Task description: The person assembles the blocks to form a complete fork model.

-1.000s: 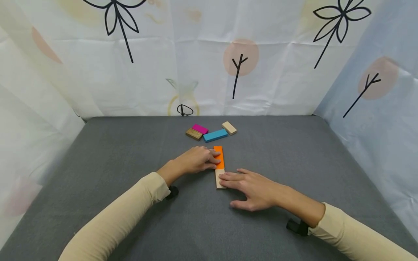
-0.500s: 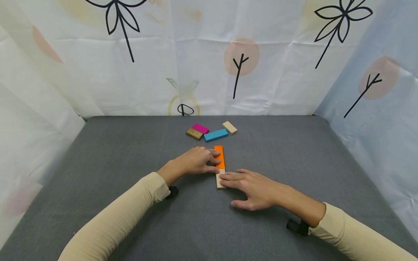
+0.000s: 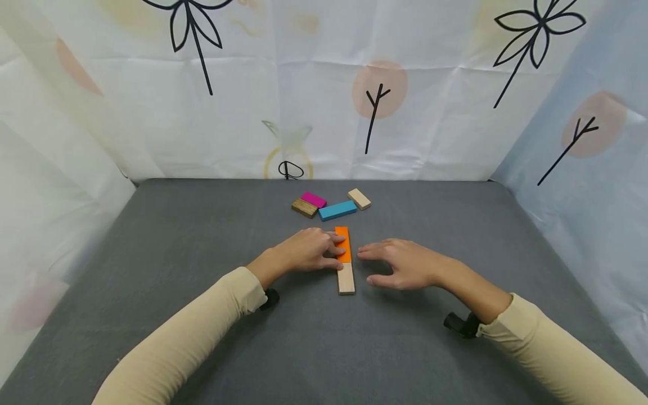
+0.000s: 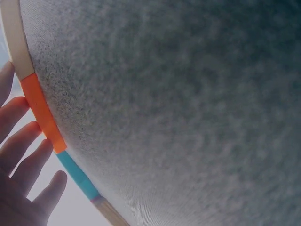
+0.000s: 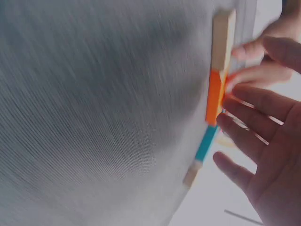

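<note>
Lengthwise, end to end, an orange block (image 3: 347, 246) and a natural light wood block (image 3: 346, 283) lie flat on the grey cloth. My left hand (image 3: 307, 251) rests its fingertips on the orange block from the left, its thumb tip at the joint with the light wood block. In the left wrist view the fingers (image 4: 21, 146) are fairly straight along the orange block's edge (image 4: 44, 113). My right hand (image 3: 410, 264) hovers just right of the orange block, fingers extended and holding nothing. In the right wrist view its fingers (image 5: 251, 115) overlap the orange block's side.
Behind lie a blue block (image 3: 337, 210), a brown wood block (image 3: 304, 208), a magenta block (image 3: 314, 199) and a short light wood block (image 3: 359, 199). Grey cloth (image 3: 228, 214) covers the table, enclosed by white patterned curtains (image 3: 324, 84).
My right hand has lifted off the light wood block and moved away, up and to the right. My left thumb has shifted onto the joint between the blocks; its fingers stay in place.
</note>
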`<state>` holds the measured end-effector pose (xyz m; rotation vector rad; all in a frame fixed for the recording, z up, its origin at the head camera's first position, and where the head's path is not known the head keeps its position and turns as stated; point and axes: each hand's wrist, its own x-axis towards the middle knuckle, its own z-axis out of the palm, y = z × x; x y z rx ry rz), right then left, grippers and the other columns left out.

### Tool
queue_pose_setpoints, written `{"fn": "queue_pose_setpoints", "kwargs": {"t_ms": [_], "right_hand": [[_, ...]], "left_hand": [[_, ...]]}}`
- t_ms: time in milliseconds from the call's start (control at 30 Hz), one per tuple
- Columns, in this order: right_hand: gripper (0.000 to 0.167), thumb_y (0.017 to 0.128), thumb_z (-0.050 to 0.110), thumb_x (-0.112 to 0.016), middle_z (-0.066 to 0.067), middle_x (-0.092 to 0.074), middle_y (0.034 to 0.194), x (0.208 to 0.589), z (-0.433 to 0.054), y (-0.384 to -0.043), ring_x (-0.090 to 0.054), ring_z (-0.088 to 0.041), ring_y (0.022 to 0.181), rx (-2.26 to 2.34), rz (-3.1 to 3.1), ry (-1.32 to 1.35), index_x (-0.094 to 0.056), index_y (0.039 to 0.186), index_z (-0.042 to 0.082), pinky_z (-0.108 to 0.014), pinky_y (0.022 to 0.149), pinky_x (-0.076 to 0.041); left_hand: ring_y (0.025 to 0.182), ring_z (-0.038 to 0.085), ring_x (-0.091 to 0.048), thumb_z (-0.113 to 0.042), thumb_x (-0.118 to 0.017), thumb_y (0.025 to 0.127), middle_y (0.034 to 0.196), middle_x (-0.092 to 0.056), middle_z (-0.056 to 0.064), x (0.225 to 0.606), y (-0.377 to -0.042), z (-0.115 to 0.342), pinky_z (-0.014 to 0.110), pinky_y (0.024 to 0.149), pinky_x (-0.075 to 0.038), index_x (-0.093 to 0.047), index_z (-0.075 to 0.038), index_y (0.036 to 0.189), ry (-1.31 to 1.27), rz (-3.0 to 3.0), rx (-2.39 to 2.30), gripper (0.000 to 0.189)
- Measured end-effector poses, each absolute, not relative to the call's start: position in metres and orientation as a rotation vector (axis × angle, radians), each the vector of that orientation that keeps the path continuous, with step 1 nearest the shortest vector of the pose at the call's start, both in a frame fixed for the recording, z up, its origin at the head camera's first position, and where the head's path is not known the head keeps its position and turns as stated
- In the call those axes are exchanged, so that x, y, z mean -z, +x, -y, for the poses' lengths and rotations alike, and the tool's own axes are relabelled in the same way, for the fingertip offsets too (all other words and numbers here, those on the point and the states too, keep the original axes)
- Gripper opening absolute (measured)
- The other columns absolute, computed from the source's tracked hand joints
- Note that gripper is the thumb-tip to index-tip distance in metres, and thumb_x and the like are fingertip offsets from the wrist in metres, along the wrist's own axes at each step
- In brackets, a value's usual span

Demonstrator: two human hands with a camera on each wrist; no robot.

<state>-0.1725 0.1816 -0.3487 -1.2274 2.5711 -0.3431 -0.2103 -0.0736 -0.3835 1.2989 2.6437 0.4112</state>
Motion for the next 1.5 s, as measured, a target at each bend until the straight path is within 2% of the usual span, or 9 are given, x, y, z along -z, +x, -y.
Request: {"fn": "queue_pose_setpoints", "kwargs": {"t_ms": [400,767,900,1200,1500], "right_hand": [[0.068,0.099,0.03,-0.062,-0.022,-0.03,0.158,0.365,-0.173,-0.224,-0.038,-0.04,0.141,0.253,-2.811,-1.079,-0.036,0.152,-0.003,-0.057,0.115,-0.026],[0.062,0.101,0.023,-0.057,-0.022,-0.026,0.16,0.374,-0.161,-0.255,-0.034,-0.039,0.143,0.268,-2.83,-1.049,-0.035,0.153,-0.002,-0.057,0.116,-0.022],[0.061,0.099,0.022,-0.056,-0.021,-0.027,0.16,0.375,-0.158,-0.261,-0.035,-0.041,0.142,0.262,-2.818,-1.05,-0.036,0.153,-0.001,-0.057,0.117,-0.022],[0.06,0.099,0.017,-0.052,-0.02,-0.029,0.16,0.382,-0.156,-0.269,-0.03,-0.035,0.146,0.243,-2.794,-1.119,-0.034,0.153,-0.001,-0.054,0.119,-0.018],[0.057,0.1,0.011,-0.05,-0.021,-0.032,0.158,0.38,-0.153,-0.262,-0.032,-0.034,0.145,0.106,-2.777,-1.204,-0.034,0.152,-0.004,-0.055,0.118,-0.021]], "left_hand": [[0.135,0.025,-0.048,-0.041,-0.069,0.093,0.143,-0.053,0.012,0.383,-0.211,0.074,0.04,0.107,-0.042,-0.064,-0.009,0.132,1.314,-2.637,-0.39,0.051],[0.135,0.025,-0.049,-0.042,-0.069,0.093,0.143,-0.053,0.011,0.382,-0.211,0.074,0.04,0.106,-0.043,-0.064,-0.01,0.131,1.318,-2.648,-0.386,0.05],[0.135,0.024,-0.049,-0.043,-0.069,0.092,0.143,-0.053,0.01,0.383,-0.211,0.073,0.04,0.107,-0.043,-0.064,-0.011,0.131,1.311,-2.655,-0.383,0.051],[0.135,0.022,-0.049,-0.043,-0.069,0.092,0.142,-0.054,0.009,0.382,-0.209,0.073,0.039,0.107,-0.043,-0.065,-0.011,0.13,1.29,-2.656,-0.393,0.05],[0.135,0.023,-0.049,-0.041,-0.071,0.092,0.141,-0.056,0.011,0.381,-0.209,0.073,0.04,0.107,-0.043,-0.066,-0.009,0.129,1.305,-2.655,-0.388,0.048]]}}
